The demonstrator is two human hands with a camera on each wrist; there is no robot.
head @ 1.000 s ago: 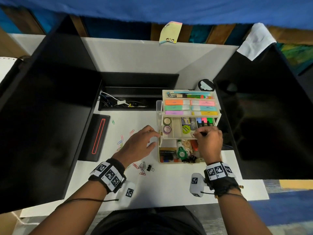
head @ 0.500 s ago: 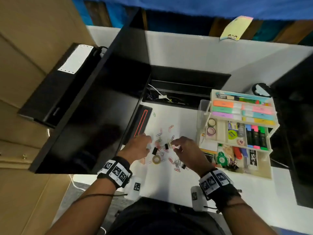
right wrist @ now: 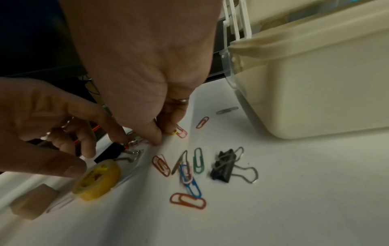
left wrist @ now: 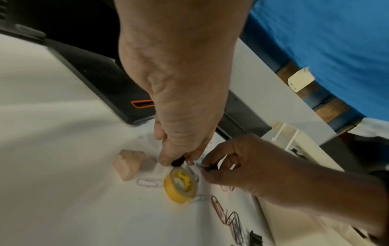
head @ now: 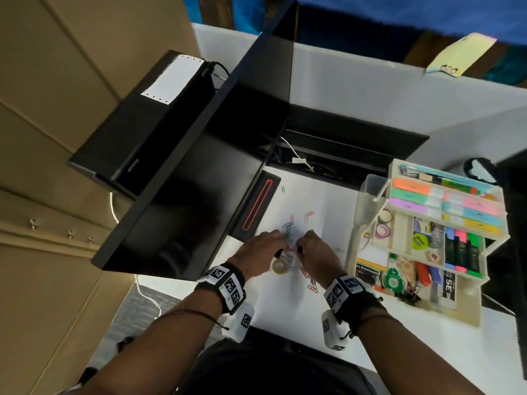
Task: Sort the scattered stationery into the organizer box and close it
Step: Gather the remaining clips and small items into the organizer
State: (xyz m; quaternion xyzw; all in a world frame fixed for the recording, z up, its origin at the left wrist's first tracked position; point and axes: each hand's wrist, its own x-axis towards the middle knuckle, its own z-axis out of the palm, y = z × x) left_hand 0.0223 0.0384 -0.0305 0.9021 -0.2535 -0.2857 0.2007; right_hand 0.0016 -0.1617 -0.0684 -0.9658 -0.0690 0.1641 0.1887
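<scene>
Pinching small clips at frame centre, the left hand (head: 258, 252) grips a black binder clip (left wrist: 179, 162) and the right hand (head: 316, 253) a paper clip beside the yellow tape roll (head: 281, 266); the organizer box (head: 467, 312) stands open at right.

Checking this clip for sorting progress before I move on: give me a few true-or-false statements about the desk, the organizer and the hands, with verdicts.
1. The organizer box is closed. False: its tiers stand fanned open, with highlighters in view.
2. A yellow tape roll lies on the desk by both hands. True.
3. The left hand rests on the organizer box. False: it is down among the clips, pinching a black binder clip.
4. Loose paper clips are scattered on the desk. True.
5. The right hand is at the clip pile, fingertips pinched together. True.
6. The eraser sits inside the organizer box. False: it lies on the desk beside the yellow tape roll.
</scene>
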